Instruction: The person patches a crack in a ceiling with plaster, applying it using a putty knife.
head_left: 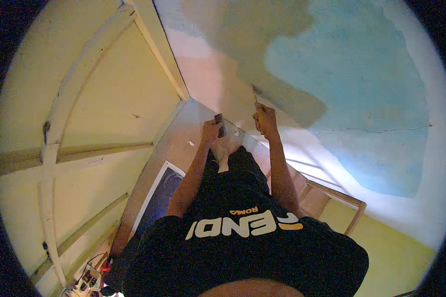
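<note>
My right hand (266, 120) is raised close to the painted wall (352, 64), its fingers wrapped round a handle. From its top points a putty knife (255, 96), a thin blade seen nearly edge-on, its tip at or very near the wall; I cannot tell whether it touches. Lower and to the left, my left hand (210, 130) grips a small dark flat plate (220, 124), whose exact kind is unclear. The wall has a large blue area, a whitish border and a pinkish part, with shadows falling across it.
At the left stands a yellowish panel wall (104, 94) with wooden battens (104, 151). A white-framed dark rectangle (158, 195) lies beside my left forearm. A wooden frame (339, 195) is at the lower right, and cluttered small items (91, 277) sit at the lower left. A crack (381, 130) crosses the blue wall.
</note>
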Tool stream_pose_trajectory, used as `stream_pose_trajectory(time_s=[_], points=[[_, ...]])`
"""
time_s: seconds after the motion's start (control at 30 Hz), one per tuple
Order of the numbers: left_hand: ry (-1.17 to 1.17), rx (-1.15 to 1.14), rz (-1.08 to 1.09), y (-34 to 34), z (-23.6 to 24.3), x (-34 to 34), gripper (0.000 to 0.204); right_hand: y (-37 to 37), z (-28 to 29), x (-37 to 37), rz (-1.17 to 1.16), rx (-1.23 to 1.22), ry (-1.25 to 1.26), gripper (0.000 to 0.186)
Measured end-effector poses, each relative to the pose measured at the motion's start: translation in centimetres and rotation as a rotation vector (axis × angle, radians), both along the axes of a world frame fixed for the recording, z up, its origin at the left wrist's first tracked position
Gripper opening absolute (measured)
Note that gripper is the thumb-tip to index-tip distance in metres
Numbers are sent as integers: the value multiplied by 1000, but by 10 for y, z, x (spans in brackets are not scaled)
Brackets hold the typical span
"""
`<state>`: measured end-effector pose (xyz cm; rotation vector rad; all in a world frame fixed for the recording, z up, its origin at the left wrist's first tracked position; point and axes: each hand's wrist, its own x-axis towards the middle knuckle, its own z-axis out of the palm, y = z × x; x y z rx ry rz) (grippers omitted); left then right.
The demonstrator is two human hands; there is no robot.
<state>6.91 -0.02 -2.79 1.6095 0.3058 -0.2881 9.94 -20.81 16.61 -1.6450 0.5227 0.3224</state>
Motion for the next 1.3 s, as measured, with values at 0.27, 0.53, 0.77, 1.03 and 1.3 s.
stream_pose_trajectory(time_s=[0.27, 0.53, 0.77, 1.03, 1.3], points=[[-43, -84, 20, 0, 30, -4, 18, -5, -22, 6, 148, -129, -135, 48], [28, 152, -18, 2, 42, -2, 20, -2, -30, 9, 23, -85, -99, 45], [109, -163, 21, 4, 43, -6, 20, 6, -22, 8, 63, -24, -108, 44], [-369, 272, -126, 24, -9, -7, 16, 19, -45, 23, 206, -91, -235, 42], [-146, 321, 6, 27, 3, 1, 21, 27, -39, 29, 39, 65, -122, 41]])
